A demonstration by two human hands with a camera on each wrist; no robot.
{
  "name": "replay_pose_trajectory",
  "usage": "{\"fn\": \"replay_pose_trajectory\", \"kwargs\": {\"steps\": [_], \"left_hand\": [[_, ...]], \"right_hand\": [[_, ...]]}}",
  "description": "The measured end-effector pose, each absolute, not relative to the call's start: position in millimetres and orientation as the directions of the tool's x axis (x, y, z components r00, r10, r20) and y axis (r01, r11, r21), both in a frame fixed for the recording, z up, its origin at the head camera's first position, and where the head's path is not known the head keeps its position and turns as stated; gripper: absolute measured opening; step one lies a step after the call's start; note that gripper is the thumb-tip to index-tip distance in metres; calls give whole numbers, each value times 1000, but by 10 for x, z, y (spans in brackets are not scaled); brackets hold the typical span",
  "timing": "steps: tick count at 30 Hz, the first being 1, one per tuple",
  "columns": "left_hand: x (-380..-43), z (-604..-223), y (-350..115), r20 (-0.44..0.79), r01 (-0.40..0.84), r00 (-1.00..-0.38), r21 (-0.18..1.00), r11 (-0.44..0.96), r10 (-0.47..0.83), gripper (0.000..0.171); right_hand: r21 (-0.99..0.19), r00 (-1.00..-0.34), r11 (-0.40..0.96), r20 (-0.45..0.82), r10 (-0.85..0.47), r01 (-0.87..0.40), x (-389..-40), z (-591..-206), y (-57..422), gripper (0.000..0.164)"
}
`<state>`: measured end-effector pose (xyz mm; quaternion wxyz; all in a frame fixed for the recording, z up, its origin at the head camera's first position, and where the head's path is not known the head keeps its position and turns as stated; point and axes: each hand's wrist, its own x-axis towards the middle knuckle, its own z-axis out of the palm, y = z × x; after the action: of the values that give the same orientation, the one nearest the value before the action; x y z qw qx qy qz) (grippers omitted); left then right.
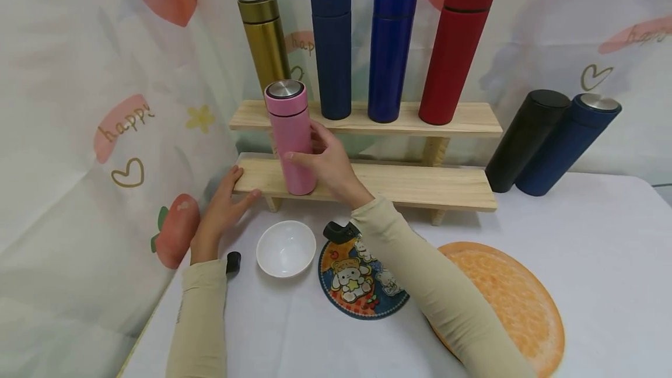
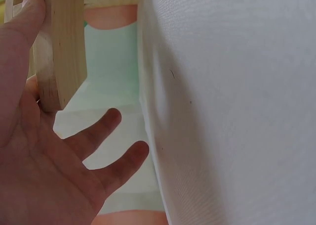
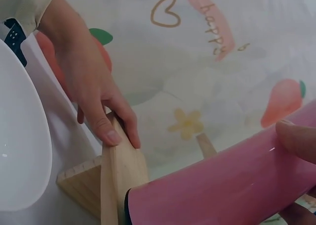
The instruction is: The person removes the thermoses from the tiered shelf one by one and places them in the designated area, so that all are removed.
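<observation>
My right hand [image 1: 333, 165] grips a pink thermos bottle [image 1: 290, 127] with a silver-topped lid, thumb on the near side and fingers round the far side. The bottle's base is right at the lower board of a two-tier wooden shelf [image 1: 399, 182], towards its left end. With thumb and forefinger, my left hand [image 1: 223, 212] holds the left end of that lower board; in the left wrist view its other fingers [image 2: 123, 163] are spread out below the wood [image 2: 69, 52]. On the upper board stand a gold bottle [image 1: 265, 45], two blue bottles [image 1: 332, 57] and a red bottle [image 1: 457, 57].
A black bottle [image 1: 525, 142] and a dark blue bottle [image 1: 567, 144] lean right of the shelf. In front are a white bowl [image 1: 286, 249], a round cartoon-printed mat [image 1: 357, 284] and a round orange-brown mat [image 1: 514, 296], partly under my right arm. Patterned cloth [image 1: 79, 191] hangs left and behind.
</observation>
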<state>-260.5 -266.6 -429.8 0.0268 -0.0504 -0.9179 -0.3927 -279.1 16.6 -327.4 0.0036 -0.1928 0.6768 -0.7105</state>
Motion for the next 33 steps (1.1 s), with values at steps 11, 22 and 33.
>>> {"fn": "replay_pose_trajectory", "kwargs": {"steps": [11,22,33], "left_hand": [[-2584,-4288,-2652,76,93,-996,714,694,56,90],[-2565,-4255,-2638,77,102,-995,704,703,68,89],[-2546,-4239,-2622,69,98,-995,701,706,70,88]], "right_hand": [[-957,-935,-75,289,-205,-280,-2611,-3247,594,77],[-950,-938,-87,310,-155,-300,-2364,-3193,1034,76],[-952,-945,-72,305,-115,-299,-2270,-3191,1308,75]]}}
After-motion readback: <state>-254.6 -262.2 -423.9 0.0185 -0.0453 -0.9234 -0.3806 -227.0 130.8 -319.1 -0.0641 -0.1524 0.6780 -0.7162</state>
